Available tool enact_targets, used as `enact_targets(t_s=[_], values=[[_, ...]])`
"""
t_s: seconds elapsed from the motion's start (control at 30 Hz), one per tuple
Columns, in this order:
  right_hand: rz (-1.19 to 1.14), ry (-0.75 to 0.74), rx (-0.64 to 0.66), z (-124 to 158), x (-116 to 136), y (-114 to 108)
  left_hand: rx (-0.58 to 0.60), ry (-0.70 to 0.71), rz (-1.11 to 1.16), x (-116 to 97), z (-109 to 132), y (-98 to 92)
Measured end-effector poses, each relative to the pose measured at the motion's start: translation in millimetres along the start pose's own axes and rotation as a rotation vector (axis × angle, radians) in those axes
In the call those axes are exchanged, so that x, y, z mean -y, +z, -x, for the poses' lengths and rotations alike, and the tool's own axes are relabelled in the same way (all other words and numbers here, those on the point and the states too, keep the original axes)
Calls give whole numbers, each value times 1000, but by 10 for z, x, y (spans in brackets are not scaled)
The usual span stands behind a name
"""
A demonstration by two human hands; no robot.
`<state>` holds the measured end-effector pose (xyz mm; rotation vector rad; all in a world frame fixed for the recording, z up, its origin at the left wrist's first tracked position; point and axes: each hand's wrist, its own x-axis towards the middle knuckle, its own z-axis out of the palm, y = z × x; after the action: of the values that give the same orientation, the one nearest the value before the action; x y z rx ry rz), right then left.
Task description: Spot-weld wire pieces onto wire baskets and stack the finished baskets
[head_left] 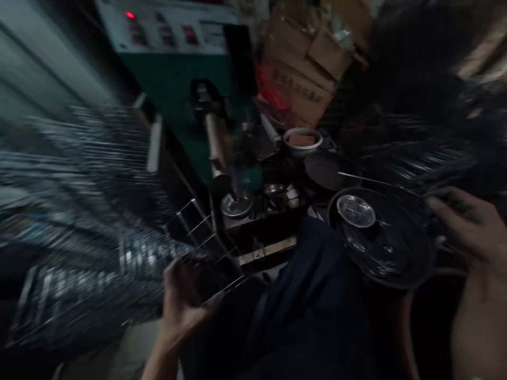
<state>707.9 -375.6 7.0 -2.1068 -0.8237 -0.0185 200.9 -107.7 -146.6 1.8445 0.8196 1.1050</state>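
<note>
My left hand (184, 298) is closed around a silver wire frame (200, 224) with a grid of thin rods. The frame stretches from my palm towards the small bench. On the right, my right hand (471, 227) pinches a thin metal rod (368, 179), which points left above a dark round tray (423, 264). In that tray lie a small round metal dish (356, 211) and a pile of shiny thin pieces, too blurred to name. The whole picture is dark and smeared by motion.
A green machine (166, 84) with a red lamp stands ahead, its pale arm (216, 140) reaching down over a metal dish (236, 205). Beyond are a metal cup (275, 195), a white bowl (301, 150) with a brown block and a cardboard box (297, 79). Wire racks (91, 169) pile up left.
</note>
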Motion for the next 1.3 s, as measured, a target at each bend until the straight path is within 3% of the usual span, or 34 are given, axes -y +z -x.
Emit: enact_targets(t_s=[0.07, 0.17, 0.3, 0.43, 0.6, 0.93, 1.3], values=[[-180, 7, 177, -168, 222, 344, 9, -16, -3, 15, -39, 12], [-280, -80, 390, -392, 516, 1065, 24, -4, -39, 5, -73, 71], [-401, -159, 332, -369, 749, 1985, 74, 23, -57, -30, -53, 126], [-459, -239, 485, -80, 883, 2506, 79, 30, -21, -18, 14, 85], [-525, -279, 605, 42, 1041, 2739, 76, -13, 56, -4, 31, 25], [-593, -264, 729, -102, 1192, 2872, 117, -49, 89, 38, -150, 45], [-549, -337, 792, -334, 1034, 3555, 136, -52, 35, 379, -384, 192]])
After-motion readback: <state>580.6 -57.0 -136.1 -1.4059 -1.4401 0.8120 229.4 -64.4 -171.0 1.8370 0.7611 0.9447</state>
